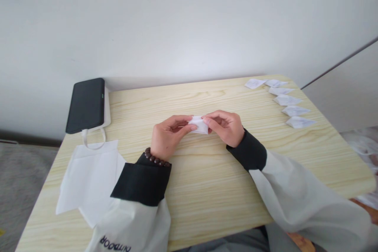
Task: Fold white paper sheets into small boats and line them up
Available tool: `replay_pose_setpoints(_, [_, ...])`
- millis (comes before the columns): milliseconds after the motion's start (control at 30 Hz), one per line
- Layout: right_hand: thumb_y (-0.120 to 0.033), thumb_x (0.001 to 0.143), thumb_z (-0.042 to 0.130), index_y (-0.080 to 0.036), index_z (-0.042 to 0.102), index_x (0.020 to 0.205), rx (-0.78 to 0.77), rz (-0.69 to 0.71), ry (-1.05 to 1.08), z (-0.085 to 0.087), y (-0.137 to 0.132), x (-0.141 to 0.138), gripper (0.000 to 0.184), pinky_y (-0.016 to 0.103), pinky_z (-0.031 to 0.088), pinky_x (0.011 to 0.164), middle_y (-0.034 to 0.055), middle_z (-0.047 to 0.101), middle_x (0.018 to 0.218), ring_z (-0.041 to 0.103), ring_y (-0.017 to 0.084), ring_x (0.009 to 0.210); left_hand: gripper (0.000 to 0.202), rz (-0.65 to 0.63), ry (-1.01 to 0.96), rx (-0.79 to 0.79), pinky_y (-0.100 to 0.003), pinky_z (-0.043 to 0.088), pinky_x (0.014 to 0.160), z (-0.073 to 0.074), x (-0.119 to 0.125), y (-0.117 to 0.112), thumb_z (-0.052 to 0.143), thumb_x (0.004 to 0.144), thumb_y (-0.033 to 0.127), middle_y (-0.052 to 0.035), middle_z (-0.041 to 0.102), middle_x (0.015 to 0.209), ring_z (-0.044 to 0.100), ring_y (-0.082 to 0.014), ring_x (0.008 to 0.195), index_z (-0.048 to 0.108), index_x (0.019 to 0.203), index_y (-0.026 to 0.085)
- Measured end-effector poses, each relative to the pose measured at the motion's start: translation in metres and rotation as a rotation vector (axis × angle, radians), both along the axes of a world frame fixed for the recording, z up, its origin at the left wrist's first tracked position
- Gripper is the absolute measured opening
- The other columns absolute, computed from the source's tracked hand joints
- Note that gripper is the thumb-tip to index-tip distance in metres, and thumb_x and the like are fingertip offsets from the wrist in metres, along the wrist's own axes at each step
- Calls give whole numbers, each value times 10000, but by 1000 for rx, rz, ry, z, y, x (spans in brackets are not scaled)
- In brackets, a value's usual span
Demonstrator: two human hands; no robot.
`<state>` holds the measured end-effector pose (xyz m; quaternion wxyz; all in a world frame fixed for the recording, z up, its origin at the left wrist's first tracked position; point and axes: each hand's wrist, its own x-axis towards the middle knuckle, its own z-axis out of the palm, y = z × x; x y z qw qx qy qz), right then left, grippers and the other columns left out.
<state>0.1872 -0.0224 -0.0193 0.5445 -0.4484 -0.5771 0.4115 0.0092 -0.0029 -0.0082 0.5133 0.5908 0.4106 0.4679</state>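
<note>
Between both hands, just over the middle of the table, is a small folded piece of white paper [201, 126]. My left hand [173, 134] pinches its left side, thumb in front and fingers behind. On the right side, my right hand [223, 126] grips the paper between thumb and fingers. The paper's lower edge shows between the hands; the fingertips hide its ends. A dark beaded bracelet [156, 158] circles the left wrist.
Several folded white paper pieces with pointed ends [298, 122] line the right back of the wooden table [206, 193]. White paper sheets [91, 177] lie at the left. Behind them a black-screened device [86, 104] rests on a white box, with a white cable [96, 147]. A wall stands behind.
</note>
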Motion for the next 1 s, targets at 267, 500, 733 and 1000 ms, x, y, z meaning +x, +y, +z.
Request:
replay_pose_setpoints(267, [-295,728,708,-150,686,777,-60,69,107,3,0,0,155,197,530,417,24,713,704,623,93,489,167,70,-74,47,-323,559,833,-1,2,-1,766,664,222,-64,736,908,690,-191,860,673,779,145])
replay_pose_setpoints(500, [-293,741,696,-150,671,766,-62,77,118,1,1,0,147,185,536,425,25,712,719,630,90,509,182,29,-95,6,-328,550,803,-2,1,2,764,662,276,-72,723,911,676,-191,841,657,720,141])
replay_pose_setpoints(733, [-266,749,690,-158,655,786,-58,100,142,-2,2,0,120,183,542,432,12,705,712,637,93,535,167,-33,-144,-42,-282,526,780,-2,0,3,757,669,234,-52,686,895,650,-151,822,631,723,141])
replay_pose_setpoints(1000, [-247,758,679,-160,652,796,-49,100,115,1,2,-1,99,179,534,442,0,702,705,625,78,501,165,-38,-133,-36,-255,527,692,0,1,2,733,697,243,-26,667,836,648,-139,762,603,742,152])
